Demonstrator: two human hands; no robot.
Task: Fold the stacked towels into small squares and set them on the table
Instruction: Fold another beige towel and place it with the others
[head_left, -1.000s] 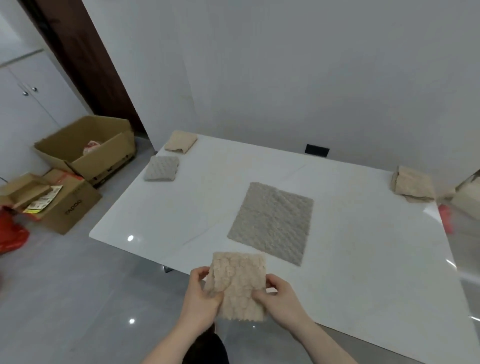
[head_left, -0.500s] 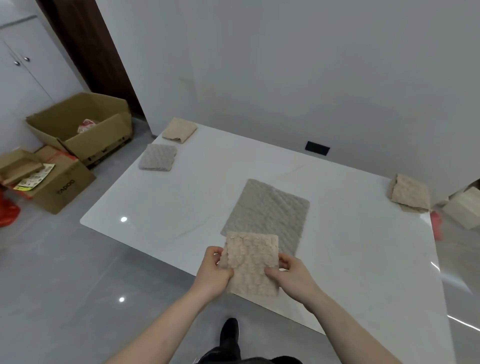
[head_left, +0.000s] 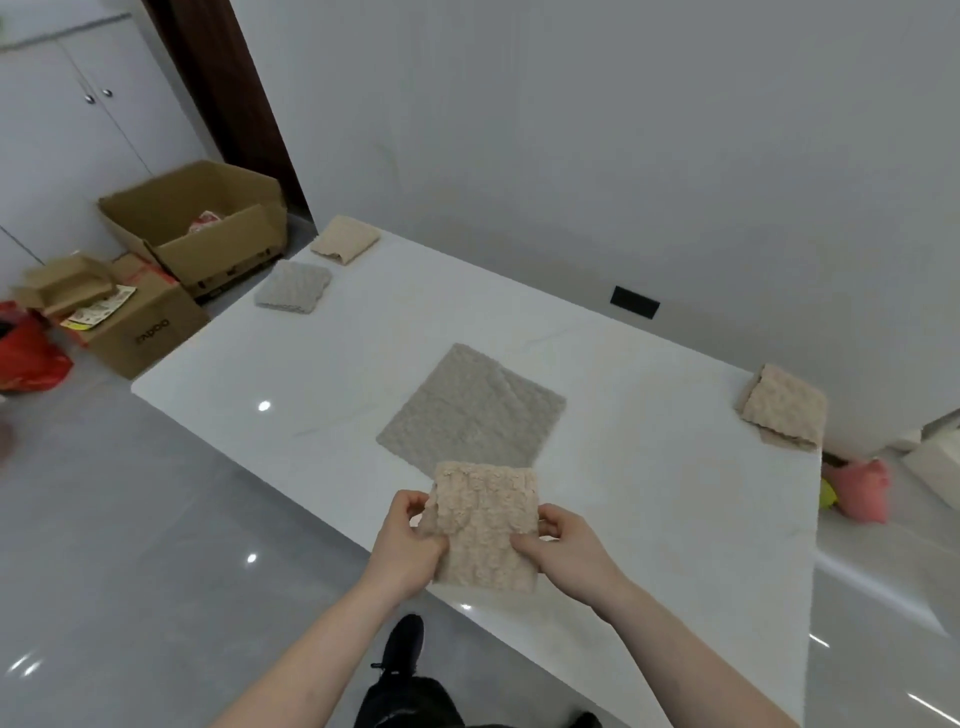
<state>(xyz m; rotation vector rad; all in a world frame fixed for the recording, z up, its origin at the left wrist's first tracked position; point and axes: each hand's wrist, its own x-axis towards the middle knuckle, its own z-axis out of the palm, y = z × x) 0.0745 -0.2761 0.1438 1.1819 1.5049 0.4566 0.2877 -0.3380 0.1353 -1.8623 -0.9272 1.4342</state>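
Note:
A folded beige towel (head_left: 483, 525) is held over the near edge of the white table (head_left: 649, 483). My left hand (head_left: 408, 545) pinches its left side and my right hand (head_left: 566, 545) pinches its right side. Just beyond it a grey towel (head_left: 470, 408) lies flat and spread on the table. Two folded squares sit at the far left corner: a beige one (head_left: 344, 240) and a grey one (head_left: 293, 286). A small stack of beige towels (head_left: 784, 408) rests at the far right edge.
Open cardboard boxes (head_left: 192, 223) and a red bag (head_left: 26, 351) stand on the grey floor left of the table. A black wall socket (head_left: 635, 301) is behind the table. Pink and white items (head_left: 860, 488) lie on the floor at the right.
Both hands carried the folded beige towel up and forward from below the table edge to over it. The view has shifted to the right.

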